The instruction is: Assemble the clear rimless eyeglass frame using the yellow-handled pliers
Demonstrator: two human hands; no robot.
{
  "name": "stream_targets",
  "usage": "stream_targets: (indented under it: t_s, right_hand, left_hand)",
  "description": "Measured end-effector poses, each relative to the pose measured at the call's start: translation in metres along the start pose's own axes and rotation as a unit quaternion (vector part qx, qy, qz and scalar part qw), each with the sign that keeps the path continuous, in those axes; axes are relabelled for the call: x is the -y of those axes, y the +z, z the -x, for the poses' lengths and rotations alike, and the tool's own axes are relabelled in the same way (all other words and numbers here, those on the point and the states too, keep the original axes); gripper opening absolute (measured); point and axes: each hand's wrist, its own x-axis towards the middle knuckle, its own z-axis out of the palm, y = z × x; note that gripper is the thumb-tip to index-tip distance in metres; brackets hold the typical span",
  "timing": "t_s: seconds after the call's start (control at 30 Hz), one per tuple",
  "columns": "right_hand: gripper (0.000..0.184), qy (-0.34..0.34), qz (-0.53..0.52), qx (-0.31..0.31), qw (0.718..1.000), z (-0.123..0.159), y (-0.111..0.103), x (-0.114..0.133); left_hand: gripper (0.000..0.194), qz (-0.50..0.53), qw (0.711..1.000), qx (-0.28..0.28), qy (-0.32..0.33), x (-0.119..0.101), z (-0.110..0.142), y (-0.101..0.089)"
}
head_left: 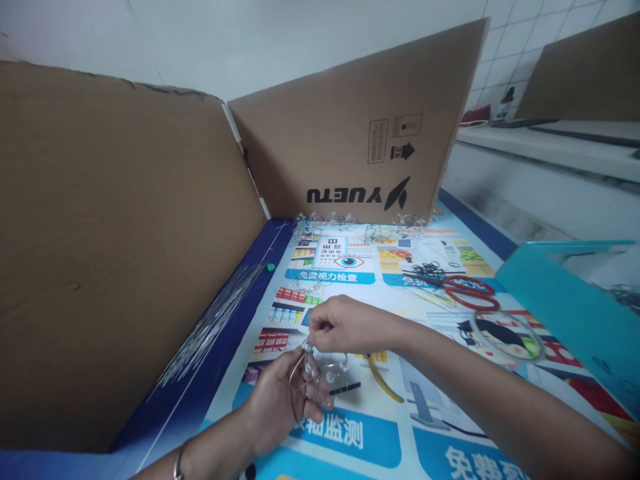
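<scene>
My left hand (287, 390), palm up with a metal bangle on the wrist, holds a clear-beaded wire piece (309, 367) between thumb and fingers. Thin wire loops and clear beads show over its palm and fingers. My right hand (333, 325) is closed just above, its fingertips pinching the top of the same piece. What exactly sits between those fingertips is hidden. Beyond my hands, a few more clear-beaded wires (310, 285) lie on the printed mat. Beside my left fingers is a thin black strip (346, 389), and a yellow curved shape (385, 381) lies right of it.
Cardboard panels (115, 253) stand at the left and back (350, 147). Beaded wire pieces (330, 220) line the back panel's base. A bundle of straight wires (210, 323) lies left. Red-handled scissors (470, 292), black ties (433, 269), a wire coil (507, 335) and a teal box (565, 313) are right.
</scene>
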Motion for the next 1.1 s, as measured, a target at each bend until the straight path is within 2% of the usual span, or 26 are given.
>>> stream_targets:
  t_s: [0.43,0.57,0.77,0.97,1.1]
  right_hand:
    - [0.009,-0.016,0.016,-0.003,1.000,0.005,0.000,0.007]
    - [0.008,-0.029,0.034,0.010,0.999,0.007,-0.002,0.006]
    - [0.012,-0.091,0.102,0.035,0.990,0.015,-0.007,0.012]
    - [0.014,-0.090,0.115,0.068,0.987,0.019,-0.010,0.020]
    - [0.014,-0.086,0.111,0.074,0.987,0.017,-0.010,0.018]
  left_hand:
    - [0.036,0.004,1.000,0.015,0.020,0.001,-0.002,-0.005]
    - [0.038,-0.012,1.000,0.010,0.024,0.000,-0.001,-0.001]
    - [0.034,-0.021,0.998,0.029,0.053,0.001,0.002,0.003]
    - [0.033,-0.032,0.995,0.075,0.060,0.002,0.009,0.004]
    - [0.033,-0.034,0.995,0.075,0.055,0.003,0.009,0.003]
